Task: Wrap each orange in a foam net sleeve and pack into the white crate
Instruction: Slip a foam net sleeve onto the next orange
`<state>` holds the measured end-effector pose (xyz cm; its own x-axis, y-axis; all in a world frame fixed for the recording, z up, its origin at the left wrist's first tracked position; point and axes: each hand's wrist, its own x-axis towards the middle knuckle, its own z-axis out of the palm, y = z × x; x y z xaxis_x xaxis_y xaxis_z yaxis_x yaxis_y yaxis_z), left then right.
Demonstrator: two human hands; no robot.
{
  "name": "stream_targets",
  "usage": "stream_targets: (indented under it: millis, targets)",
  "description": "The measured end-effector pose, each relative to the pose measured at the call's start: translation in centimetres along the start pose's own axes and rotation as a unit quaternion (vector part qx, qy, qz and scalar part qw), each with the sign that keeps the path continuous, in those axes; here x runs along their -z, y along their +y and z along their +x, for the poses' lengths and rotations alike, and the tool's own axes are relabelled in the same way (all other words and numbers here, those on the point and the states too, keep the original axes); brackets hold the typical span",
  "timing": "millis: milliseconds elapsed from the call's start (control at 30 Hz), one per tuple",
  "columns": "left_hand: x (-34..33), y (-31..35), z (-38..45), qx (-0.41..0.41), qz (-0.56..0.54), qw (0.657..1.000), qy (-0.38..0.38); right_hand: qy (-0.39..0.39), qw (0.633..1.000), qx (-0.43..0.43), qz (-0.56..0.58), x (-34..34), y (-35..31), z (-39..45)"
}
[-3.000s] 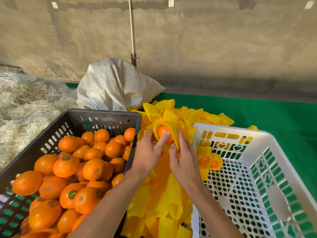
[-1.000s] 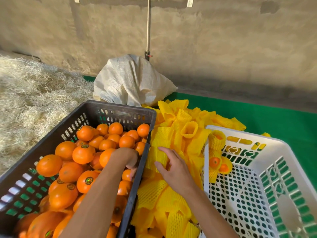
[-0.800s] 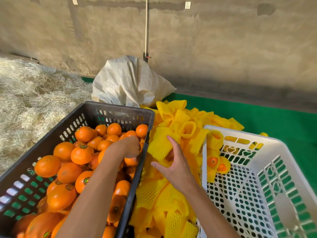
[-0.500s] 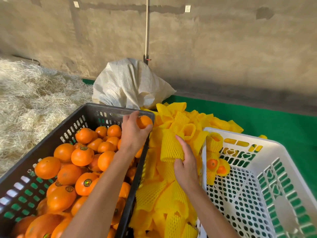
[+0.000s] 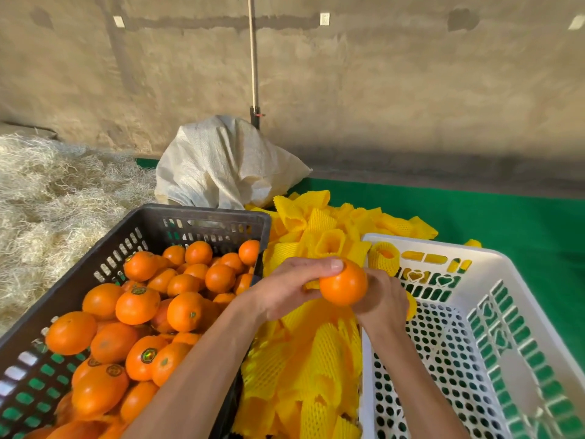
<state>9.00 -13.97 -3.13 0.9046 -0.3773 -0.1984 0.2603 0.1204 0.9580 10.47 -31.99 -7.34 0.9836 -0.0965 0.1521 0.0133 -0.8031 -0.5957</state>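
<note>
My left hand (image 5: 285, 286) grips a bare orange (image 5: 343, 286) above the pile of yellow foam net sleeves (image 5: 316, 359), between the two crates. My right hand (image 5: 384, 301) is closed right behind the orange, at the near-left corner of the white crate (image 5: 474, 253). It holds a foam net sleeve (image 5: 311, 285), mostly hidden by the orange and fingers. The black crate (image 5: 202, 213) on the left is full of loose oranges (image 5: 183, 312). The white crate's visible floor is bare; my right hand covers its far-left corner.
One open sleeve (image 5: 384, 256) rests on the white crate's far rim. A white woven sack (image 5: 221, 166) sits behind the crates, with a pole (image 5: 253, 58) against the concrete wall. Straw (image 5: 47, 201) lies to the left, a green mat (image 5: 506, 223) to the right.
My left hand picked an orange out of the black crate and carried it right over the sleeve pile. My right hand lifted a sleeve and met the orange.
</note>
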Motion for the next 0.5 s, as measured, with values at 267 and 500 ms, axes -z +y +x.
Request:
stream_targets:
  millis: [267,500]
  targets:
    - [0.2,-1.5,1.3,0.023,-0.048,0.992,0.116,-0.112,0.969,0.035,0.218,-0.5,-0.2,0.7]
    - [1.0,-1.8,1.6,-0.035,-0.012,0.963,0.269,-0.043,0.961,0.06,0.267,-1.1,-1.0,0.4]
